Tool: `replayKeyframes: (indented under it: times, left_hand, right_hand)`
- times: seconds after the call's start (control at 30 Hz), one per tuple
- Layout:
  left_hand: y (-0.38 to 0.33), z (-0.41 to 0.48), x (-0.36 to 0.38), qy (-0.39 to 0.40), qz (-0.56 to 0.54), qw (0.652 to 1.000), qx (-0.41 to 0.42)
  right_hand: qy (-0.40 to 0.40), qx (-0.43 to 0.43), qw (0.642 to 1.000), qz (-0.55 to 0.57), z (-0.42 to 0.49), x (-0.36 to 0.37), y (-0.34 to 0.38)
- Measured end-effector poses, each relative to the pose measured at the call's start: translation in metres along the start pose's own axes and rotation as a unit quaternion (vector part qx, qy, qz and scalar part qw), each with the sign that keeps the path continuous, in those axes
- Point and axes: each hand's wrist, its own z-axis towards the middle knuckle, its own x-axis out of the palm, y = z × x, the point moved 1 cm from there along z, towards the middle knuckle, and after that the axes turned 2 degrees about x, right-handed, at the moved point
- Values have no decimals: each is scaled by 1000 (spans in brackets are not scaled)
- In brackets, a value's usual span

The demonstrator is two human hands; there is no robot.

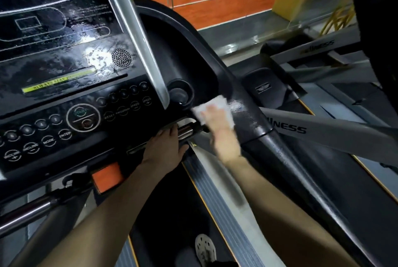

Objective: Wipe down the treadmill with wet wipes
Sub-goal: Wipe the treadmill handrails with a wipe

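Note:
The treadmill's black console (64,55) fills the left, streaked with wet smears. My right hand (221,131) presses a white wet wipe (215,107) flat against the black plastic just right of the cup holder (179,94), at the start of the right handrail (269,144); the hand is motion-blurred. My left hand (165,148) rests on the underside edge of the console, its fingers curled over the chrome pulse grip (185,133). The rail beside the wipe shines wet.
An orange safety clip (107,177) hangs under the console. A second treadmill (323,55) stands to the right. My shoe (205,249) is on the belt (172,213) below. A glass wall with orange tiles (215,1) lies ahead.

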Motion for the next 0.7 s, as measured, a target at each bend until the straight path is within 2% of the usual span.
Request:
replayKeyframes:
  times: [0.03, 0.07, 0.1, 0.2, 0.3, 0.37, 0.47, 0.53, 0.6, 0.7]
  left_hand:
    - [-4, 3, -1, -5, -1, 1000, -10]
    - [-6, 6, -2, -10, 4, 1000, -19]
    - [-8, 7, -3, -12, 15, 999, -26]
    - [-17, 8, -5, -5, 55, 998, -42]
    - [-24, 14, -8, 3, 66, 996, -54]
    - [-26, 18, -11, 13, 76, 995, -58]
    - [-30, 21, -15, 16, 119, 991, -58]
    - [-32, 20, -14, 11, 130, 989, -63]
    - [-34, 19, -13, 5, 131, 989, -65]
    - [-34, 20, -12, -6, 136, 988, -65]
  right_hand:
    - [28, -98, 993, -56, -8, 10, 1]
    - [37, -144, 984, -98, -6, 6, -5]
    - [29, -146, 981, -123, 3, -7, -17]
    - [-86, -9, 988, -127, 37, -53, -53]
    - [-117, 64, 982, -135, 65, -57, -52]
    - [-118, 35, 982, -144, 45, -53, -56]
    - [-76, -11, 977, -200, -37, -56, -72]
    - [-73, -1, 973, -220, -55, -57, -76]
    - [-85, 6, 975, -207, -12, -53, -67]
    - [-65, -35, 979, -190, 80, -45, -40]
